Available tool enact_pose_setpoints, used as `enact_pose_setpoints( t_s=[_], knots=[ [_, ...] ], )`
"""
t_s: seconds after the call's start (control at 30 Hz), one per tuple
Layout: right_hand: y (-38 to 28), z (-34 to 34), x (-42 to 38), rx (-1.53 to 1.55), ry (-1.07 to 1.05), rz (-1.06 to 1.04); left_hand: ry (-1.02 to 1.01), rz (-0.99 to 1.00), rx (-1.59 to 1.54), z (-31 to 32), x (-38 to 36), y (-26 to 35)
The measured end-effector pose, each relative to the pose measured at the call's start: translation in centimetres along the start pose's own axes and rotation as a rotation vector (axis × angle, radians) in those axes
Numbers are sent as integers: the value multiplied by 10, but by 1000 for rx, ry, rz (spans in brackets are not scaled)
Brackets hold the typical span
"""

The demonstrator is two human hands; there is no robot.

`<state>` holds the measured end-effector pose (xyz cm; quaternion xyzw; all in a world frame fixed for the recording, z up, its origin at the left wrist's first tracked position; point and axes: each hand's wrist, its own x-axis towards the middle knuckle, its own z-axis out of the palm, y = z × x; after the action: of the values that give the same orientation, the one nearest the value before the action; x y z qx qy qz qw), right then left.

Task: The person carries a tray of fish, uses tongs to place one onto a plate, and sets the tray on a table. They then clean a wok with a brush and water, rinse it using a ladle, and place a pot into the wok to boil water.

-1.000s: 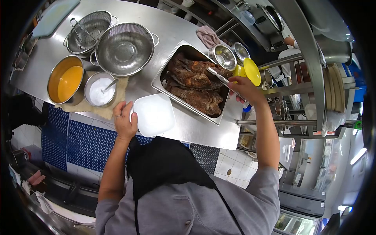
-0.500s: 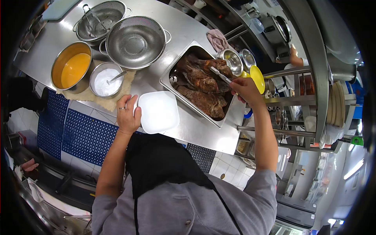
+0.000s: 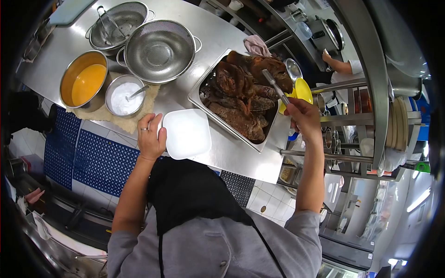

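Bright overhead light glares off the steel table (image 3: 259, 164); fisheye distortion bends the edges, corners black.

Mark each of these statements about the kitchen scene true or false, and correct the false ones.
1. The right hand holds tongs. True.
2. The left hand rests on the large colander. False: it is at the edge of the white dish.
3. The spoon is in the pot of orange liquid. False: it is in the smaller pot, with the white contents.
4. Dark cooked pieces lie in the metal tray. True.
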<state>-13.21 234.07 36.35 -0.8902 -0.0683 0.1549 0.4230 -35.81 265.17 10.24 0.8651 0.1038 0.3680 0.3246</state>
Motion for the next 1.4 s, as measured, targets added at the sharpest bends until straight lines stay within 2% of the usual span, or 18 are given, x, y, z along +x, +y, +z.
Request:
enact_pose_setpoints(
  t_s=[0.37,0.53,0.63,0.73,0.77,0.8,0.87,0.97,1.03,1.07,1.17,1.27,1.4],
  knots=[
    [23,-7,-29,161,79,-13,22,4,-6,2,-1,2],
    [26,43,-71,226,-76,0,59,16,-101,0,-5,-4],
    [39,84,-96,293,-193,12,133,-74,-144,-17,-7,4],
    [54,135,-113,440,-302,165,189,-461,-437,-24,-34,15],
    [65,150,-113,491,-383,179,186,-513,-505,-29,-38,25],
    [73,162,-113,518,-445,202,108,-611,-574,-32,-43,32],
    [81,168,-112,346,-536,272,-57,-812,-705,-37,-52,42],
    [70,149,-113,62,-577,259,-242,-873,-727,-34,-54,59],
    [62,132,-113,-228,-543,80,-372,-903,-753,-30,-57,64],
    [52,125,-113,-365,-516,-4,-375,-932,-797,-28,-58,65],
    [31,119,-112,-493,-490,-142,-370,-1009,-924,-19,-61,67],
    [34,120,-100,-550,-555,-263,-311,-1083,-978,-13,-58,73],
    [-3,77,-108,-758,-618,-297,-230,-1121,-953,-6,-49,79]
  ],
)
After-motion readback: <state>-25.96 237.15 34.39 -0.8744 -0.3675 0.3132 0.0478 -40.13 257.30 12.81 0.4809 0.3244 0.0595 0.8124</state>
